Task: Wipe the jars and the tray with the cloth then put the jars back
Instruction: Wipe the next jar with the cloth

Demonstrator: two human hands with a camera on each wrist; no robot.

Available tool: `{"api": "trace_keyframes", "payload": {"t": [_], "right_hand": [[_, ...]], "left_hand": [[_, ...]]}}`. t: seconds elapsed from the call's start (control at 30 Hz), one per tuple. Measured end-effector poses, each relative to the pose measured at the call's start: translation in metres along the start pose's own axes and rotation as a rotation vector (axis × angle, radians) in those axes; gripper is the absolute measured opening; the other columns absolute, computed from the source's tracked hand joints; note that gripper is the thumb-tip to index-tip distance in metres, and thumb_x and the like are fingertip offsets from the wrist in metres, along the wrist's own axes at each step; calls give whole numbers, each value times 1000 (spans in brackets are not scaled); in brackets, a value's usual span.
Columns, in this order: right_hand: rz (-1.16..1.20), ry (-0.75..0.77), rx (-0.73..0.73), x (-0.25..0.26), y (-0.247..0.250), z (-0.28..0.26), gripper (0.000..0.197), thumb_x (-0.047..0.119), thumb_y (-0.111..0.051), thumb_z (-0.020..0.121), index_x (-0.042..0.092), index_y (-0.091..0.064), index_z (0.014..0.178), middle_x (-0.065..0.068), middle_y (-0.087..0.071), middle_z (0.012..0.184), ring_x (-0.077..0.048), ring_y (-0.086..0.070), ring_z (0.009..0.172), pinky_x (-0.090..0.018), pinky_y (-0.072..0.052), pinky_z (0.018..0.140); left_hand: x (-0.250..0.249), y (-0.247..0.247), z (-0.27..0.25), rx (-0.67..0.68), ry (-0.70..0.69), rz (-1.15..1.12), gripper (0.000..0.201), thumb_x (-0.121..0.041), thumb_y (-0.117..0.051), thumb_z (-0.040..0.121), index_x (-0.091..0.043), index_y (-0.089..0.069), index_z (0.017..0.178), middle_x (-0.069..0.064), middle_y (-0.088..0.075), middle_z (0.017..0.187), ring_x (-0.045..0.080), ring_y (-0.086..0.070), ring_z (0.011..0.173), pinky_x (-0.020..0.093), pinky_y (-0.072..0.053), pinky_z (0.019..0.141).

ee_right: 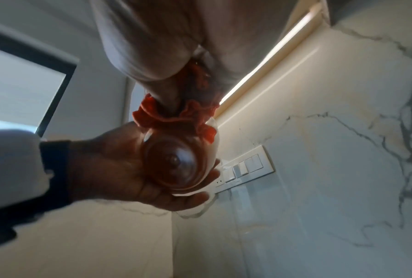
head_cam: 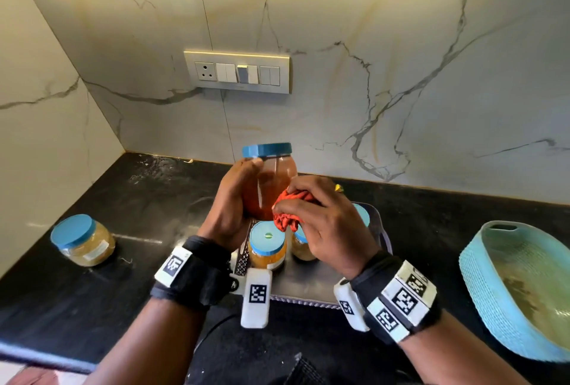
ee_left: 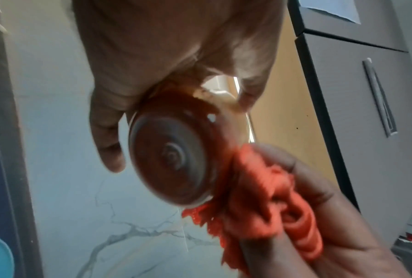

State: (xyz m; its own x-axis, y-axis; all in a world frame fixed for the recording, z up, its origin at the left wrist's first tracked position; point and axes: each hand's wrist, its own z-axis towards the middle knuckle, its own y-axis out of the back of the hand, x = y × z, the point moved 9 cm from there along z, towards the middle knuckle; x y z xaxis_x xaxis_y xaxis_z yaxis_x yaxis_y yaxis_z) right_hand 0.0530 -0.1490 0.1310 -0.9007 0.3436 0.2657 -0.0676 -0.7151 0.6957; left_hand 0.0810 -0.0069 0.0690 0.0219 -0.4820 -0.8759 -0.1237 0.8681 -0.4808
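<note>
The clear plastic jar with the blue screw lid is in my left hand, held upright in the air above the grey tray. It is filled more than half with something orange-red, and the upper part under the lid looks clear. From below, in the left wrist view, its round base shows a small raised ring in the middle. My left fingers and thumb are curled around the body of the jar, the thumb reaching up close to the lid.

My right hand is just to the right of the jar. Its fingers are closed around a crumpled orange-red cloth, and the cloth is pressed against the lower right side of the jar. A frayed edge of the cloth hangs a little under the base of the jar.

Under my hands, on the tray, stand smaller jars with blue lids; one with a green dot on the lid is directly below my left hand. Another small blue-lidded jar with yellowish content stands on the black counter, well apart to the left of my left hand. A light blue woven basket is far to the right of my right hand.
</note>
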Motion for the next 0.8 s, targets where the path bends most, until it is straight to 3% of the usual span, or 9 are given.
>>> {"api": "trace_keyframes", "payload": {"t": [0.07,0.13,0.17,0.27,0.37,0.47,0.63,0.73,0.8], "right_hand": [[-36,45,53,5,-11,-3,23,6,-60,92,15,-76,107,-11,-61,117,-22,-58,106,-34,-56,85],[5,50,41,8,-12,1,27,5,-56,91,14,-75,108,-11,-61,117,-24,-59,108,-34,-55,89],[51,18,6,6,-9,6,30,3,-54,89,14,-75,108,-10,-61,116,-24,-60,109,-33,-54,92],[196,-150,-109,-13,2,28,41,-12,-58,80,13,-75,109,-6,-61,111,-17,-61,109,-30,-53,96],[199,-156,-102,-5,0,39,44,-15,-63,76,12,-75,108,-4,-62,110,-14,-60,108,-29,-52,96],[119,-55,-48,30,-15,31,42,-11,-61,78,14,-74,108,-6,-59,114,-19,-57,108,-31,-51,93],[29,75,46,58,-37,19,32,7,-49,91,16,-74,110,-9,-59,122,-26,-57,112,-35,-54,92],[192,-45,-74,38,-32,28,36,-9,-61,83,13,-75,107,-7,-60,115,-20,-59,111,-29,-51,95],[320,-163,-142,23,-34,33,41,-16,-65,76,11,-74,106,-6,-62,110,-19,-61,109,-32,-53,95]], "left_hand": [[-2,5,-3,23,-43,140,66,-41,-72,90,7,-56,132,28,-63,109,37,-64,99,41,-59,73],[-1,4,-9,70,-45,136,33,-33,-66,95,-10,-74,118,19,-70,106,33,-69,97,43,-61,76],[-1,5,-14,81,-39,117,28,-30,-62,97,-15,-77,114,19,-71,108,33,-70,99,45,-62,79],[0,6,-19,113,-34,37,32,-31,-59,99,-13,-74,120,25,-67,120,37,-65,110,51,-60,88],[-5,14,-19,91,-58,-10,43,-34,-60,99,-3,-66,130,28,-63,123,38,-62,113,55,-52,98],[-16,30,-17,5,-86,-69,38,-35,-56,100,-6,-70,121,23,-64,111,34,-64,101,44,-56,86],[-19,49,-25,-15,-60,-107,45,-44,-63,94,-9,-67,124,24,-58,116,37,-59,107,46,-51,91],[-21,52,-33,19,-41,-70,57,-49,-65,89,-9,-65,130,25,-61,122,34,-63,109,45,-57,84],[-21,54,-38,28,-21,-96,67,-48,-65,87,-5,-58,138,28,-63,129,35,-65,114,49,-60,86]]}}
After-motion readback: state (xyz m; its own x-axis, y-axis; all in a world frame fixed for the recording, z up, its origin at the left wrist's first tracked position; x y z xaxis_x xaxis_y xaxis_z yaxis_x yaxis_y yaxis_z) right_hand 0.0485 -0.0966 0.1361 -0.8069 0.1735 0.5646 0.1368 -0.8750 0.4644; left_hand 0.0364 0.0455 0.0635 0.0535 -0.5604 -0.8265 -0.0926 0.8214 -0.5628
